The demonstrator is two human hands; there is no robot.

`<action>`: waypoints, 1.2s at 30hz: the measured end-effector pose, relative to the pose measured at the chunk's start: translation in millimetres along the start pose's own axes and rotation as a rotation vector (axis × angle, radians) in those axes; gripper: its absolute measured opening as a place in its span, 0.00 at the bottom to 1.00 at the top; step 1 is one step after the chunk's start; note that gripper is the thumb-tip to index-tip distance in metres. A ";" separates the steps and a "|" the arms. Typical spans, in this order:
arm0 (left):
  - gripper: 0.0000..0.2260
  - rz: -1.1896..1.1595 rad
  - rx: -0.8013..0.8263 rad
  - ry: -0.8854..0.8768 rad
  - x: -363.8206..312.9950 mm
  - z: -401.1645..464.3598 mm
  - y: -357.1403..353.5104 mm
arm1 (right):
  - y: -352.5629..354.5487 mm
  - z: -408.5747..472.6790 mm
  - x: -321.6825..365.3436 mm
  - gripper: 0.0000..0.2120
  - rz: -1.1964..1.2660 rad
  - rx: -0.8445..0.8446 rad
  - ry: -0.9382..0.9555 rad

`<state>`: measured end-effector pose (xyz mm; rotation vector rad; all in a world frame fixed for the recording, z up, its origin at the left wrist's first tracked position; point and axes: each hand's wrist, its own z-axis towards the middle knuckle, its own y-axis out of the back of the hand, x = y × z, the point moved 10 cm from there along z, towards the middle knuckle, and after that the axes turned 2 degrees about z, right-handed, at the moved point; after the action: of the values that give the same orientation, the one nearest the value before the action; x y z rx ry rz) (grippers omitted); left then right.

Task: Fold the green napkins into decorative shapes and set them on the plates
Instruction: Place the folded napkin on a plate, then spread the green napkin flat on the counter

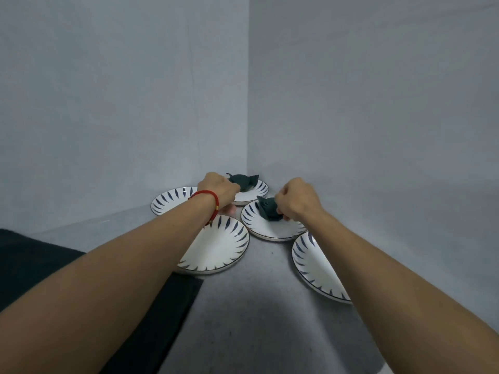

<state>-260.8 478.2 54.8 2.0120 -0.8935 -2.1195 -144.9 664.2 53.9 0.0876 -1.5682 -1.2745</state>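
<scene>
One head-worn wide-angle camera gave the only view. It looked forward and somewhat down from above the near edge of the table, toward the corner where two walls met. Both forearms ran from the bottom corners up to the middle, so the plates sat at arm's reach, mid-frame. The walls filled the upper half. Straight edges bowed near the borders.
</scene>
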 end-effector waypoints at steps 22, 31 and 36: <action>0.05 0.299 -0.209 -0.087 182.1 -381.9 271.5 | -165.9 -456.7 227.1 0.08 -0.031 0.739 0.744; 0.10 0.384 -0.102 -0.179 252.8 -464.5 282.2 | -211.0 -553.7 219.4 0.15 -0.142 0.999 1.026; 0.10 0.349 -0.119 -0.261 261.2 -467.5 281.6 | -212.0 -547.6 220.0 0.09 -0.024 1.045 0.979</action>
<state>51.4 -33.1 -30.0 1.4216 -1.0362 -2.1977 53.1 75.3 -31.6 1.1913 -1.1551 -0.1742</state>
